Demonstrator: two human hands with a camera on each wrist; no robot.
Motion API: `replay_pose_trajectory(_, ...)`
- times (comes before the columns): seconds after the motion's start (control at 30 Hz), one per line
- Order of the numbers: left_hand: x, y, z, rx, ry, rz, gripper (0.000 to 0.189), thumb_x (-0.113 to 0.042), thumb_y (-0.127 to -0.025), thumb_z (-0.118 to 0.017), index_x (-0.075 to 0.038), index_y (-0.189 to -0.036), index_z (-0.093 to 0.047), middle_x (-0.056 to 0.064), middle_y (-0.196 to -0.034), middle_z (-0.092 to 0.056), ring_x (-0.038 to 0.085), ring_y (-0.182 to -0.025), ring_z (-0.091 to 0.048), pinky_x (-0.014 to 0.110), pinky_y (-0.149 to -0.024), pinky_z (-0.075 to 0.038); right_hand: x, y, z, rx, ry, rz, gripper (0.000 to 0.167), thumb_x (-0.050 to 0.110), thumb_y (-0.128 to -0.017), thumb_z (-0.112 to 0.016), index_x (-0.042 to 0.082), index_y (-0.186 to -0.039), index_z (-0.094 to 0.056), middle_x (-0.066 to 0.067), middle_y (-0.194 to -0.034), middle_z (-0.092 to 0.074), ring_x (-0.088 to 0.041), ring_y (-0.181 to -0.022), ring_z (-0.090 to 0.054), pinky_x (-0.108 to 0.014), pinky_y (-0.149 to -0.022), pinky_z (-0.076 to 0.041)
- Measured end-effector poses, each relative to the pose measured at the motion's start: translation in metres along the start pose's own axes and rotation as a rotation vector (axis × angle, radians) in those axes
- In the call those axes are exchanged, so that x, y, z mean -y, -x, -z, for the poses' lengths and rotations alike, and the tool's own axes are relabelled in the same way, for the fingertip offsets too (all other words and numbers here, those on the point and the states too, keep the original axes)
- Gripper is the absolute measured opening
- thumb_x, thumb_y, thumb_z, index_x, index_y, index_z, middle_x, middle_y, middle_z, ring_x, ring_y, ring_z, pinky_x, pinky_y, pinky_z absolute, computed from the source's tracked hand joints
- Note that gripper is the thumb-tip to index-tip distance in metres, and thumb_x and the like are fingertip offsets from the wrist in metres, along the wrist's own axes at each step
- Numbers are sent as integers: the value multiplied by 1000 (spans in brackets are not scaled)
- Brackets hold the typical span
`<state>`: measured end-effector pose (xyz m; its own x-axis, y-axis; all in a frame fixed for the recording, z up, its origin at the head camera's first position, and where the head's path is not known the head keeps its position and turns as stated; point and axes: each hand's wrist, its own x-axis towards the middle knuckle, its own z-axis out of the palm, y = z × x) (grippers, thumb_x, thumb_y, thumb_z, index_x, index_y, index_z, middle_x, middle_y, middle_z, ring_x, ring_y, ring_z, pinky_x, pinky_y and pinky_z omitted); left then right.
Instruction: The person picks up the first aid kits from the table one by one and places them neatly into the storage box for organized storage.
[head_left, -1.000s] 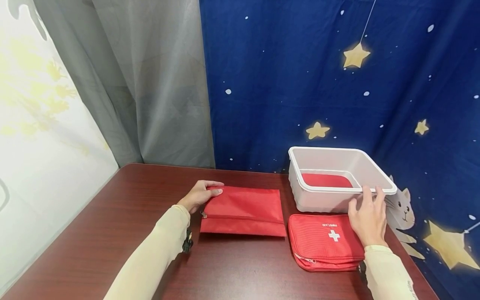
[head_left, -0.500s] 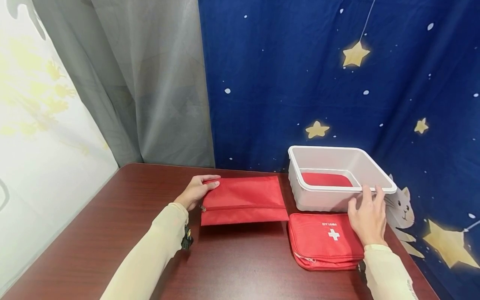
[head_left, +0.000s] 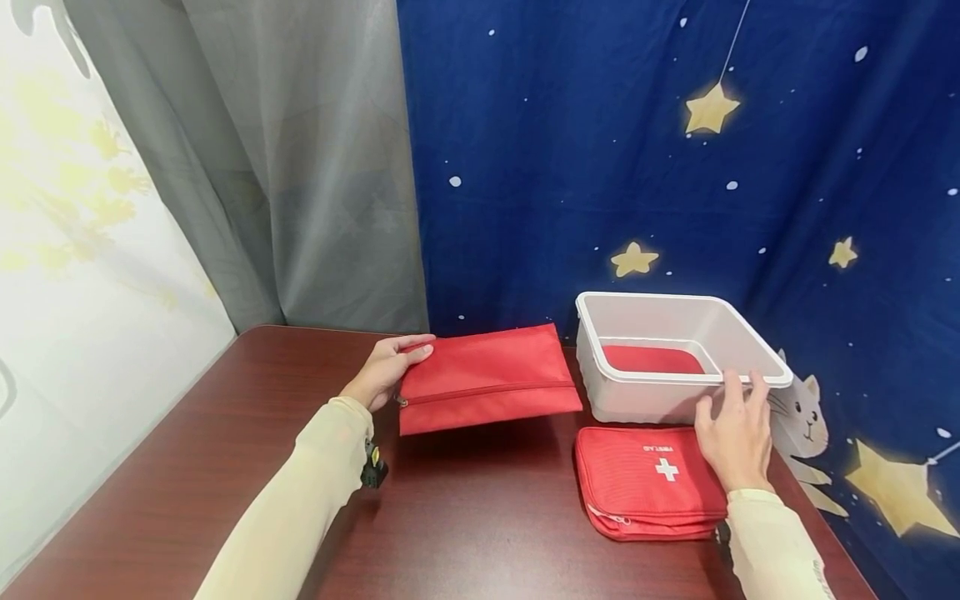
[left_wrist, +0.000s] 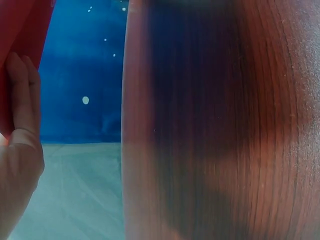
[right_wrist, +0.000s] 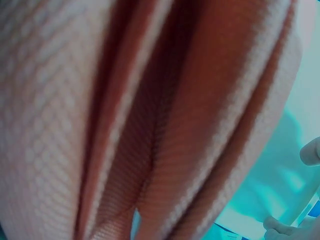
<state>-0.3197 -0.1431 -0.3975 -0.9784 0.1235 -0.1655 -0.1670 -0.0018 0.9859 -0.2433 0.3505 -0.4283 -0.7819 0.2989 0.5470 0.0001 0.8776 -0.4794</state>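
Observation:
A flat red zip pouch [head_left: 487, 362] hangs tilted over the table, its right end raised. My left hand [head_left: 384, 368] pinches its left edge, thumb on top, next to the zipper pull. In the left wrist view the fingers [left_wrist: 22, 95] lie along the pouch's underside. My right hand [head_left: 738, 437] grips the near rim of a white plastic bin [head_left: 645, 400], fingertips over the edge. A flat red piece [head_left: 652, 360] lies on the bin's floor. Under my right wrist sits a red first aid bag [head_left: 626, 479]; its fabric fills much of the right wrist view.
The brown wooden table [head_left: 450, 533] ends at the back against a grey curtain [head_left: 345, 208] and a blue starry curtain [head_left: 525, 208]. The first aid bag lies directly in front of the bin, near the table's right edge.
My left hand has lifted the red zip pouch off the table and moved it up and back, tilting its right end upward. The right hand and the bin have stayed in place.

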Motion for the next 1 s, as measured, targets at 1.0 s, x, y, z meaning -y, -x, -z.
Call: replay_pose_trajectory(1.0,-39,-1,-70,58,337,-112,44,-4,-100,-58,-6,-143,-53,17,-138,-56,21,-101,-67,39,-82,-57,1,1,0,-22,-6,12,50,14,-93,-54,3,-141,-44,-23,-154,-23,-52,-125,-39,-73,-95,-36)
